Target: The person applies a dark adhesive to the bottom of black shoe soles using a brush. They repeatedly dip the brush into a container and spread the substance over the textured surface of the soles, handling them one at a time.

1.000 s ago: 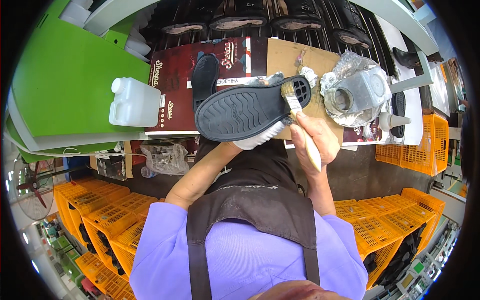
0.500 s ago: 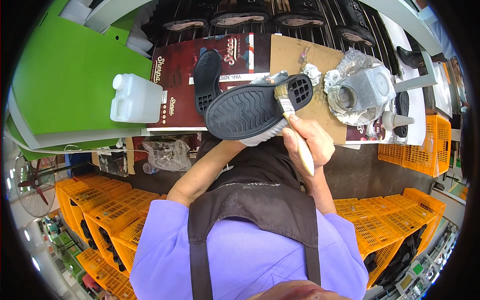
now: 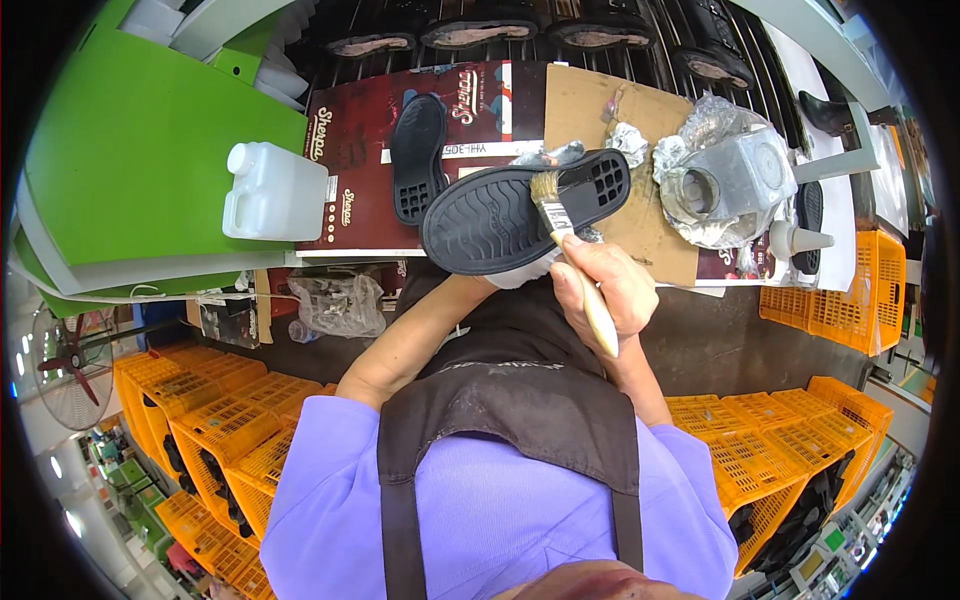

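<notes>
The right hand (image 3: 612,290) grip pinches a brush (image 3: 570,250) (bristles on the black sole (image 3: 490,222)); the left hand's grip is hidden beneath it.

The person's two bare forearms are reaching up from a purple-sleeved torso at six o'clock. The right hand (image 3: 605,290), just right of centre, is curling its fingers in a closed grip, thumb lying along the top, knuckles pointing toward eleven o'clock. The left forearm is angling toward one o'clock; the left hand (image 3: 525,272) is mostly hidden, so its grip cannot be made out.
</notes>
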### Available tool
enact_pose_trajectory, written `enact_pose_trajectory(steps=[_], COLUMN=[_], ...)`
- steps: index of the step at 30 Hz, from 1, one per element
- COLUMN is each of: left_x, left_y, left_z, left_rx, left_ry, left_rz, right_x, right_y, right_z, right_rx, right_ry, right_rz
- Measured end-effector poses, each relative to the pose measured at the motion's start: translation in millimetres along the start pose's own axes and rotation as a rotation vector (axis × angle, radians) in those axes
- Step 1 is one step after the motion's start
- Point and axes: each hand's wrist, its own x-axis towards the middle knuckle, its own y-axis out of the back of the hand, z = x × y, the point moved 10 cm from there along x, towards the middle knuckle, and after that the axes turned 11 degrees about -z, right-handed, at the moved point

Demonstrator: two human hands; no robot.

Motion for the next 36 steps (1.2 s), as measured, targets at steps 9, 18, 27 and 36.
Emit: enact_pose_trajectory(steps=[9,18,27,36], left_x=[10,1,-15,-29], left_y=[-21,-5,12,-11], left_z=[14,-33,-63,-48], left_rx=[0.510,-0.094,-0.098,0.137], left_ry=[-0.064,0.150,0.366,0.119], left_rz=[-0.186,-0.121,0.015,-0.237], right_x=[4,7,13,22], right_y=[-6,-9,-14,-18], right_z=[-2,-3,-4,-2], right_rx=[0.074,0.115,0.186,0.280], right_ry=[-0.017,-0.026,-0.024,-0.007], right_rz=[-0.042,-0.057,-0.119,-0.198])
